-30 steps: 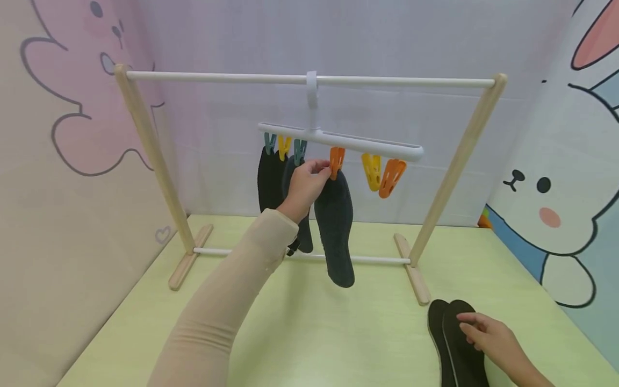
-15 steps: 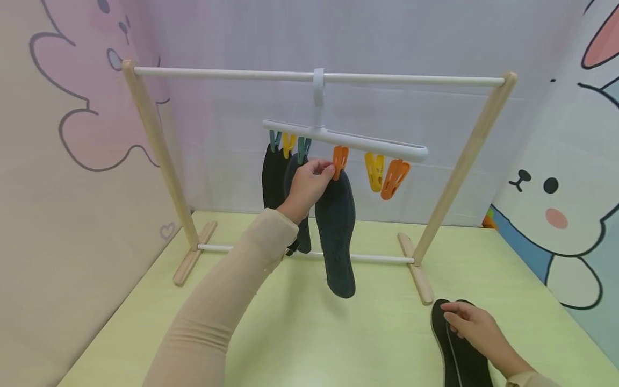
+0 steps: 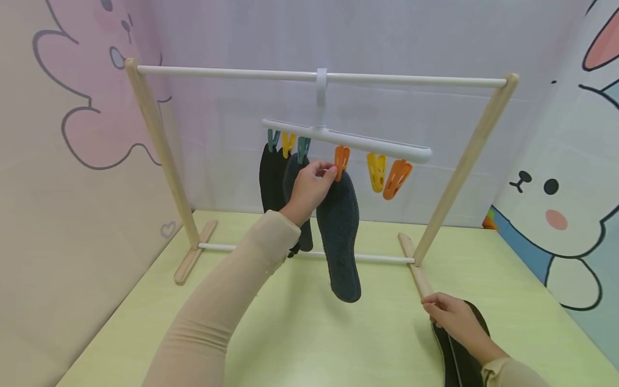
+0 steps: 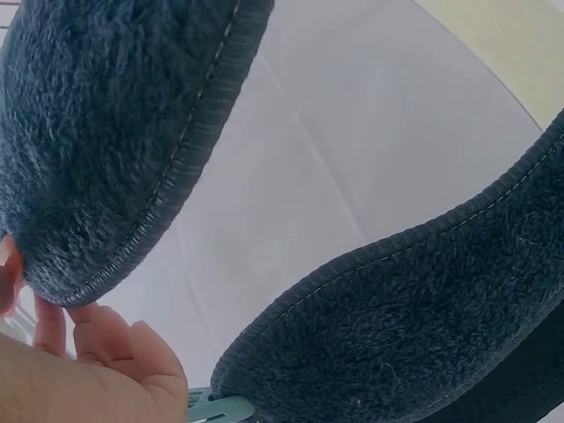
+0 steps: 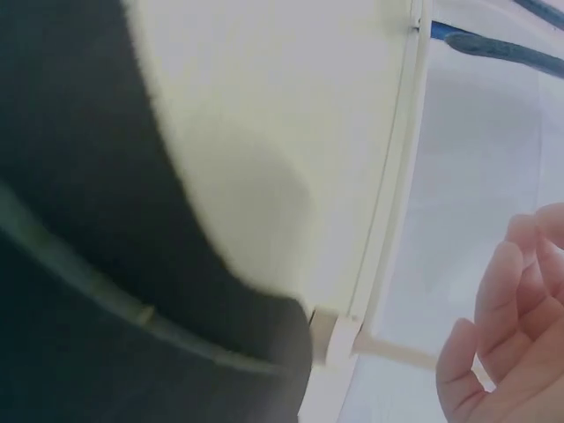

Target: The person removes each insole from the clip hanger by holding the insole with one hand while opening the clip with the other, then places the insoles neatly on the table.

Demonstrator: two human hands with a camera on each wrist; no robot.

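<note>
My left hand point(image 3: 311, 188) pinches the upper end of a dark fuzzy insole point(image 3: 339, 242), right beside an orange clothespin point(image 3: 342, 159) on the white hanger point(image 3: 367, 141). In the left wrist view the fingers point(image 4: 128, 352) touch that insole's rounded tip. Behind my left hand, another dark insole point(image 4: 397, 326) hangs from a green clothespin point(image 4: 216, 407). At the lower right, my right hand point(image 3: 456, 322) hovers over two dark insoles point(image 3: 466, 368) lying on the table, its fingers loosely bent around nothing.
The hanger hooks over the top bar point(image 3: 232, 72) of a wooden rack. A yellow clothespin point(image 3: 377, 172) and an orange clothespin point(image 3: 397, 179) hang at its right end. A black item point(image 3: 271, 183) hangs at its left end. The rack's right foot point(image 3: 420, 282) stands near my right hand.
My right hand has moved left across the insoles on the table, toward the rack's right foot. My left hand stays at the hanging insole and orange clothespin. The head view has shifted slightly.
</note>
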